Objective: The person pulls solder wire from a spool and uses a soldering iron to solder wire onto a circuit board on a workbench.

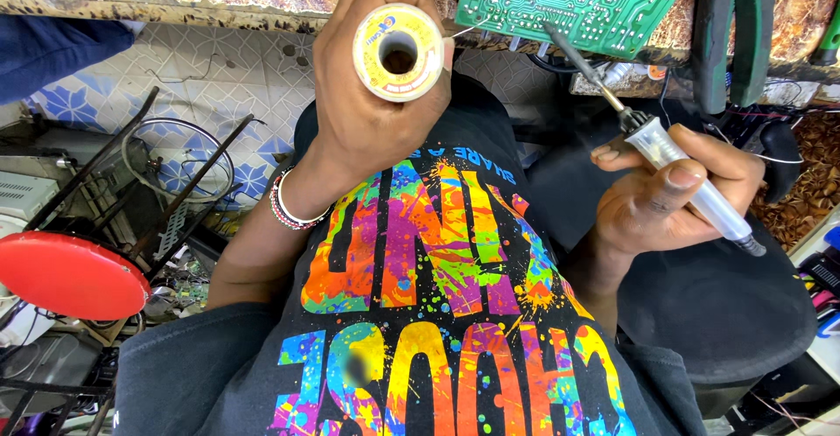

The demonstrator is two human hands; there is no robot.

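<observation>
My left hand (367, 94) is closed around a yellow spool of solder wire (399, 52), held up with its hollow end facing me. A thin strand of solder (468, 27) runs from the spool to the green circuit board (577, 3) at the top edge of the bench. My right hand (674, 195) grips a soldering iron with a clear handle (691, 182). Its metal tip (560, 44) touches the lower part of the board near the strand's end.
A red round stool seat (70, 276) stands at the left over black metal rods and cables. Green-handled pliers (733, 33) hang at the top right. My dark shirt with colourful print fills the lower middle. A patterned tiled floor lies behind.
</observation>
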